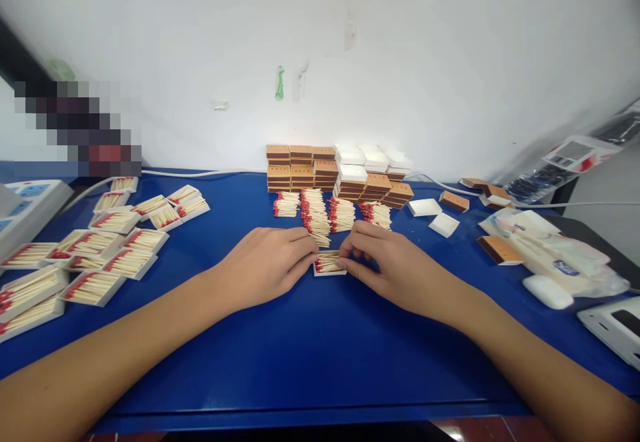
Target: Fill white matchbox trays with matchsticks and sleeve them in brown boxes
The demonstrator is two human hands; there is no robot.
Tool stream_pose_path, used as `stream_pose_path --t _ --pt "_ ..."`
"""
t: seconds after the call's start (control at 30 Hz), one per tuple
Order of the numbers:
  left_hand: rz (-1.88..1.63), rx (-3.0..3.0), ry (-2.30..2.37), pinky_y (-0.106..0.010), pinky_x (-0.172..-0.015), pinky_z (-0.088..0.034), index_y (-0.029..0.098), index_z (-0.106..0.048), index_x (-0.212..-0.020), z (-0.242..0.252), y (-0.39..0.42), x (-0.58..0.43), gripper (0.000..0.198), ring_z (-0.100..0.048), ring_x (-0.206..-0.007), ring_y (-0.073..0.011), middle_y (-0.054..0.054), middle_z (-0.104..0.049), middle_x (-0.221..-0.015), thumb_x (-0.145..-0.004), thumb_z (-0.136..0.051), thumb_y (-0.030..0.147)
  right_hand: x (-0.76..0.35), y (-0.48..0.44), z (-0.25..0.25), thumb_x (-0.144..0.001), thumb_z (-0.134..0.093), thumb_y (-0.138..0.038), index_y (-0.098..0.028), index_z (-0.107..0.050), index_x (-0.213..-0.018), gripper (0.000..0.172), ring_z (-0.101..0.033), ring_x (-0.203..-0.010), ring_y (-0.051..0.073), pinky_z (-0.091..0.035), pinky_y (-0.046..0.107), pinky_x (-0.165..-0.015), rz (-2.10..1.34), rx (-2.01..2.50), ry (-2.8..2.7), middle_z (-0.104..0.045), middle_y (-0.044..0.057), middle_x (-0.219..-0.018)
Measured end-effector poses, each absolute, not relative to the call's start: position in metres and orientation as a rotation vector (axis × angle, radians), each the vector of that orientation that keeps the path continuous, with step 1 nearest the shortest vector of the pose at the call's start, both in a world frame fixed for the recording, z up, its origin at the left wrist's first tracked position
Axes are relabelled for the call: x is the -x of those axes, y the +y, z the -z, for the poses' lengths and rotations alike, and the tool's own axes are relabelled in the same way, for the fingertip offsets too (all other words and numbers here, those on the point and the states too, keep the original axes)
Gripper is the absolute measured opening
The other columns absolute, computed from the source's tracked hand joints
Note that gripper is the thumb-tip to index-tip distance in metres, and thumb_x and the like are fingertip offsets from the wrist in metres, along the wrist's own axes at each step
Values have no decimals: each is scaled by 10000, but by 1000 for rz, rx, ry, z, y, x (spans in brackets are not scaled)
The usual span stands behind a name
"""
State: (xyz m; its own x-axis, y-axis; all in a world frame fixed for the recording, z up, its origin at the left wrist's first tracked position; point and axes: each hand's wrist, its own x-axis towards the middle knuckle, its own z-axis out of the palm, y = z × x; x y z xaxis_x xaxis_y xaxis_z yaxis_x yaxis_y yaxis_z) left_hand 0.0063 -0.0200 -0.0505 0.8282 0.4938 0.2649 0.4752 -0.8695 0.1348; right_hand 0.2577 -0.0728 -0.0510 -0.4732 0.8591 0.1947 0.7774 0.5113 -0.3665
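Head view: matchbox tray (331,273) sits on the blue bench (300,355) btwn L hand (273,259) & R hand (393,255), long axis running L–R; one hand at each end, neither clearly nearer. L fingers bent, tips close together; R thumb & forefinger part-open at the rim. Can't tell if either grips. Tray's white, shallow, w/ matches (329,263) inside, red heads mostly L. Match piles (315,215) just beyond.
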Motion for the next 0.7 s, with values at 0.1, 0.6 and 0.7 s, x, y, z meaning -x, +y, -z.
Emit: stream_pose_path --t 0.1,0.6,0.7 --pt "-459 -2902 800 -288 -680 -431 193 -698 -1037 52 -19 -6 245 -669 -778 -168 -17 -707 -938 -1100 -480 287 -258 -73 50 -1058 -598 -250 -218 -665 -1008 90 -619 -848 188 -472 323 -736 -350 1333 -2407 -628 38 -986" --pt "-589 -2772 745 -264 -698 -452 216 -711 -1047 59 -17 -10 173 -677 -816 -145 2 -709 -972 -1084 -551 272 -256 -73 51 -1045 -607 -229 -212 -666 -975 94 -615 -834 195 -460 313 -720 -277 1292 -2375 -632 42 -947" --pt "-638 -2746 775 -267 -650 -452 222 -723 -1077 58 -20 -10 180 -661 -759 -136 2 -700 -963 -1069 -578 328 -260 -69 49 -1043 -609 -249 -212 -677 -963 111 -609 -816 193 -452 311 -710 -240 1299 -2335 -636 35 -897"
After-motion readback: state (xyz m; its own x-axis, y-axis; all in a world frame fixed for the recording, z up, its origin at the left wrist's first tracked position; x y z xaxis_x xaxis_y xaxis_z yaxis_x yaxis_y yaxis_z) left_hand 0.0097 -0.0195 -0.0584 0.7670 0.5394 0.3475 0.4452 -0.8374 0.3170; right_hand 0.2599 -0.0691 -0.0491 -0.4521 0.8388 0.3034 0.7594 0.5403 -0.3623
